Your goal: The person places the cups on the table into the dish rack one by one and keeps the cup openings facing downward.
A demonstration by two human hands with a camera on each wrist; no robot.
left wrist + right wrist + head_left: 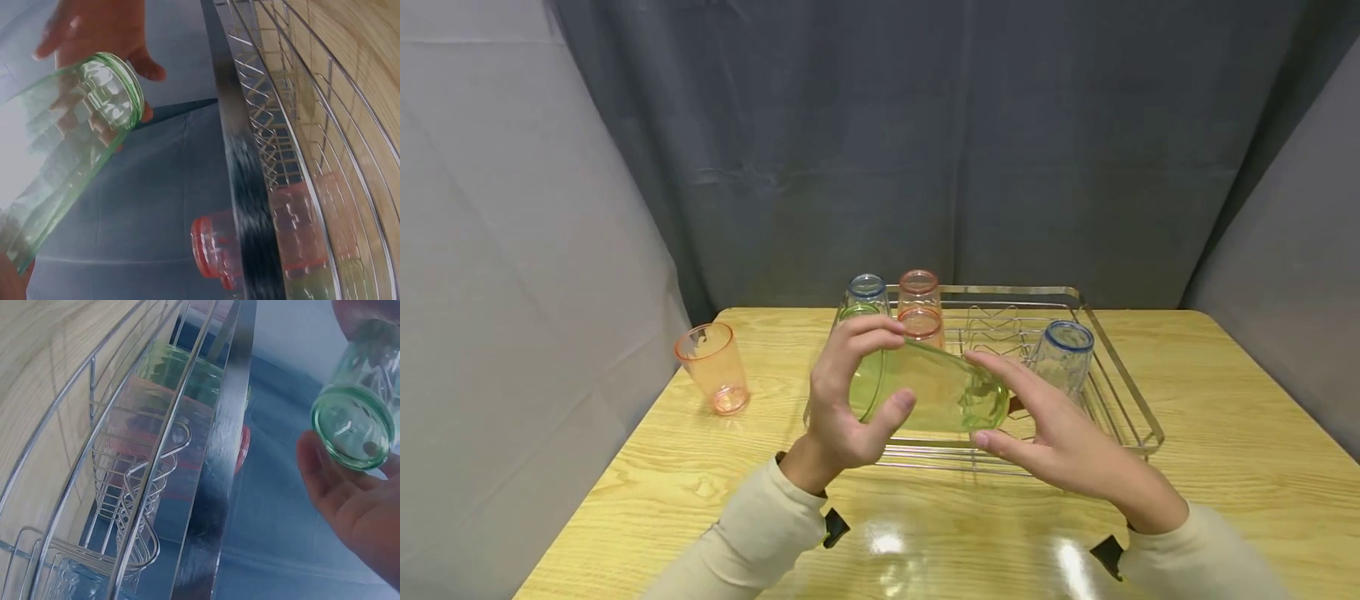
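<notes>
A clear green tumbler (936, 387) is held lying on its side above the front of the wire rack, its rim toward the left and its base toward the right. My left hand (853, 400) grips it at the rim end, fingers over the top and thumb in front. Around the base, my right hand (1060, 429) has its thumb and fingers spread apart; whether they touch the tumbler is hard to tell. The right wrist view shows the tumbler's round base (353, 428) close to the right fingers (319, 465).
Upside-down tumblers stand in the metal wire rack (1116, 367): a blue-rimmed one (867, 287), orange ones (919, 292), a green one partly hidden, and another blue-rimmed one (1063, 358) at the right. An orange tumbler (715, 367) stands upright on the wooden table (685, 483).
</notes>
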